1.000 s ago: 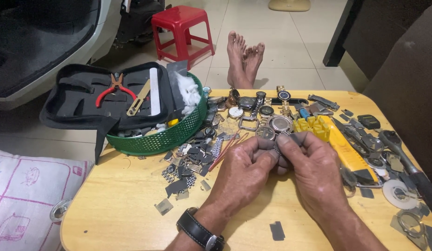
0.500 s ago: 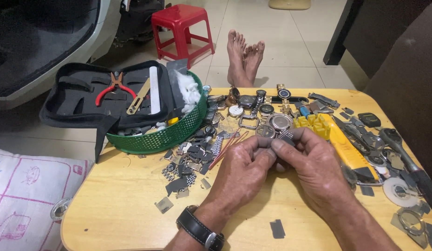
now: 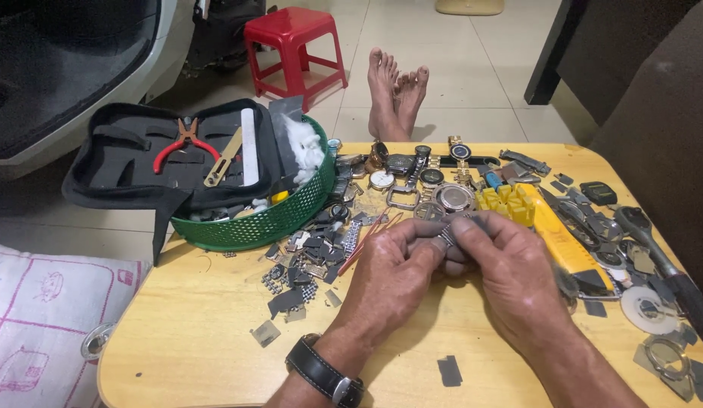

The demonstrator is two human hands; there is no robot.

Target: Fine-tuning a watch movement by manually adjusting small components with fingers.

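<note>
Both hands meet over the middle of a light wooden table (image 3: 193, 347). My left hand (image 3: 389, 279), with a black wristwatch on its wrist, and my right hand (image 3: 506, 268) pinch a small piece of metal watch band (image 3: 447, 233) between thumbs and fingertips. Most of the band piece is hidden by my fingers. Just behind the hands lie several watch faces and cases (image 3: 453, 198), and a yellow tool (image 3: 548, 234) lies to the right.
A green basket (image 3: 268, 223) at the left holds an open black tool case (image 3: 140, 162) with red pliers. Loose band links and plates (image 3: 306, 261) are scattered left of the hands; more parts and tools (image 3: 646, 264) crowd the right edge. A red stool (image 3: 291, 45) and someone's bare feet (image 3: 397, 91) lie beyond.
The hands have shifted slightly and turned the band piece between the fingertips; the right fingers now lie flatter over it. Nothing else on the table moved.
</note>
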